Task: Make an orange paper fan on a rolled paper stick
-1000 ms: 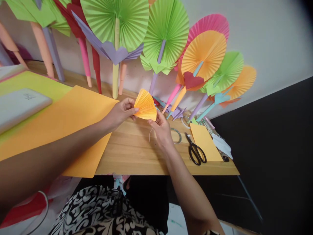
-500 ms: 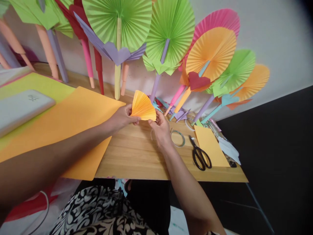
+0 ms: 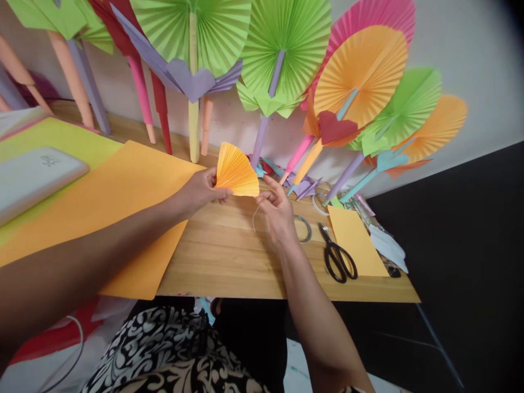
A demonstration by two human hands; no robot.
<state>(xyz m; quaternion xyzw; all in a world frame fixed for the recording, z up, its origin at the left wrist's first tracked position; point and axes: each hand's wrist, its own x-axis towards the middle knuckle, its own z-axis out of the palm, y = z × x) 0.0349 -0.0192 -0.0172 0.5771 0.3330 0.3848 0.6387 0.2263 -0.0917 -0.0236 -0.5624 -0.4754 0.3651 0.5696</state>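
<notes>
Evenly pleated, spread into a wedge with a curved outer edge: one bright orange paper fan (image 3: 237, 173). Also counting one pair of black-handled scissors (image 3: 333, 247) and one thin white thread (image 3: 253, 219). Pinching the fan's left end in the left-hand grip (image 3: 200, 189), above the brown wooden bench (image 3: 229, 262); holding the right-hand grip (image 3: 280, 214) at its lower right corner, cannot tell whether pinching paper or thread.

top (image 3: 176, 349): black, pale swirl print | legwear (image 3: 251, 338): black | 2 bare forearms (image 3: 315, 316)

A pleated orange paper fan (image 3: 237, 173), partly spread, between both hands (image 3: 281, 215).
</notes>
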